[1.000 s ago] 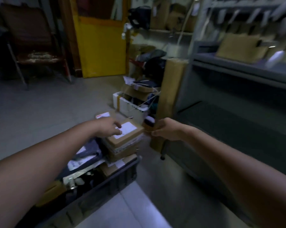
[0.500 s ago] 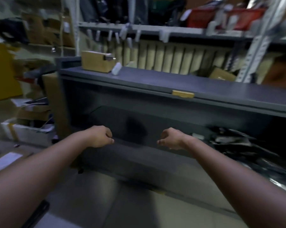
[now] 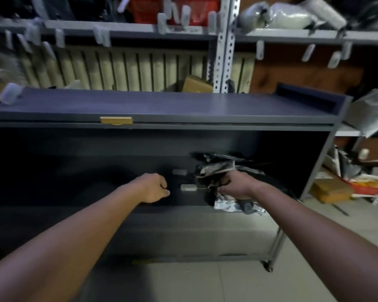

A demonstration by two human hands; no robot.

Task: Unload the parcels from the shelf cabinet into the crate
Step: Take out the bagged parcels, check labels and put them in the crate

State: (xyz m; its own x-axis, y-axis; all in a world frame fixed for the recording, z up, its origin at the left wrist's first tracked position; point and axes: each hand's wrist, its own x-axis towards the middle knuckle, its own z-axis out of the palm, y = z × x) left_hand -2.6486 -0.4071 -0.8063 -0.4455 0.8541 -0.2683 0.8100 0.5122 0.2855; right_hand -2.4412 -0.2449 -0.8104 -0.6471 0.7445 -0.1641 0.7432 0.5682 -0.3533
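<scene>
In my feed the grey shelf cabinet fills most of the frame, its open front facing me and its lower shelf deep in shadow. The parcels lie in a crumpled heap of dark and silvery plastic bags toward the right end of that lower shelf, some spilling up to its front edge. Both arms reach in toward the shelf. My right hand sits on top of the heap, fingers curled tight round a dark bag that bunches up and hangs down just to its left; silver wrapping shows directly under the wrist. My left hand hovers near the middle of the shelf, apart from the heap, fingers loosely curled and holding nothing. Between the two hands a small white label lies on the shelf, just beside the dark bag. A yellow tag sticks to the front edge of the cabinet's top, left of centre.
</scene>
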